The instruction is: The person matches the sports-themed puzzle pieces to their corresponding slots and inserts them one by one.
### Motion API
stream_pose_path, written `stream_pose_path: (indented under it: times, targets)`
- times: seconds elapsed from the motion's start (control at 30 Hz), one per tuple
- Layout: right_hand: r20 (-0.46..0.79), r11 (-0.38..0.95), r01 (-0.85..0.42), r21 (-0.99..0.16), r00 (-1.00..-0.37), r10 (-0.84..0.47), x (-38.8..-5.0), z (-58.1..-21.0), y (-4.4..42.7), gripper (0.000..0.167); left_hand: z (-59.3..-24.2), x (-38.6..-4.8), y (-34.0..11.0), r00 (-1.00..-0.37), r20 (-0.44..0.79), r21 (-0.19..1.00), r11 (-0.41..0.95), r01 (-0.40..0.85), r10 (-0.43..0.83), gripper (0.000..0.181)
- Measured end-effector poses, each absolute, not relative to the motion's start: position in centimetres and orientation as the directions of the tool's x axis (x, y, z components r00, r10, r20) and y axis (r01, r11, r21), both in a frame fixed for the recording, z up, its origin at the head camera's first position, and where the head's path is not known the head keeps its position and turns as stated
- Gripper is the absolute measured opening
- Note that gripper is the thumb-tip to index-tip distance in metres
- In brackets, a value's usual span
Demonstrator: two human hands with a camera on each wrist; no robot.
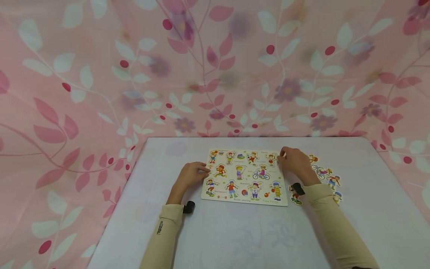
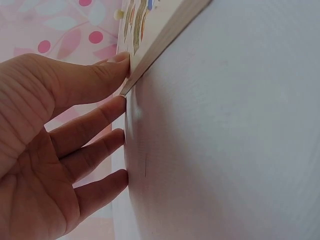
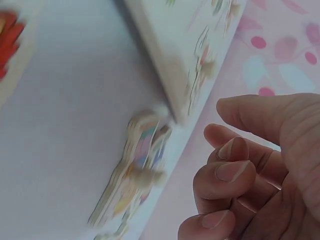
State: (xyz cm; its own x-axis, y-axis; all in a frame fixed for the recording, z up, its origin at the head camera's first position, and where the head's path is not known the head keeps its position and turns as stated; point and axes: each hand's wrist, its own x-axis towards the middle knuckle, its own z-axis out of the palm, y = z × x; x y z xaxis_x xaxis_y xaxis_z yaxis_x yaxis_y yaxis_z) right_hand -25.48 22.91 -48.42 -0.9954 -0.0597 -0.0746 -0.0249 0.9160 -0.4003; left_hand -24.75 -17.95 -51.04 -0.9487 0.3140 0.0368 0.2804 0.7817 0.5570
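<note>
A pale wooden puzzle board with printed sports figures lies flat on the white table. At its left edge is my left hand, the thumb resting against the board's rim and the index fingertip by its corner. The other left fingers are spread and fairly straight, with their tips at the tabletop. Beside the board's upper right corner, next to a tennis-player piece, is my right hand. Its fingers curl loosely, and a gap shows between thumb and index finger, holding nothing in the right wrist view.
Right of the board lie several loose figure pieces, among them a cyclist, a red-and-blue figure and a skateboarder near the right wrist. A pink floral cloth hangs behind the white table.
</note>
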Motion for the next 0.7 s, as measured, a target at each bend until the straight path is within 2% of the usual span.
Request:
stream_pose_path:
  times: [0.17,0.7]
  targets:
    - [-0.057,0.909,-0.016,-0.417,-0.997,-0.044,-25.1,-48.3,24.6,0.021,-51.1,-24.7,-17.9,-0.949,0.040,0.561,0.779,0.281,0.313,0.016]
    - [-0.078,0.909,0.120,-0.399,-0.992,0.097,-24.6,-48.8,31.0,0.028,-50.9,-24.7,-18.0,-0.946,0.045,0.566,0.772,0.288,0.320,0.015]
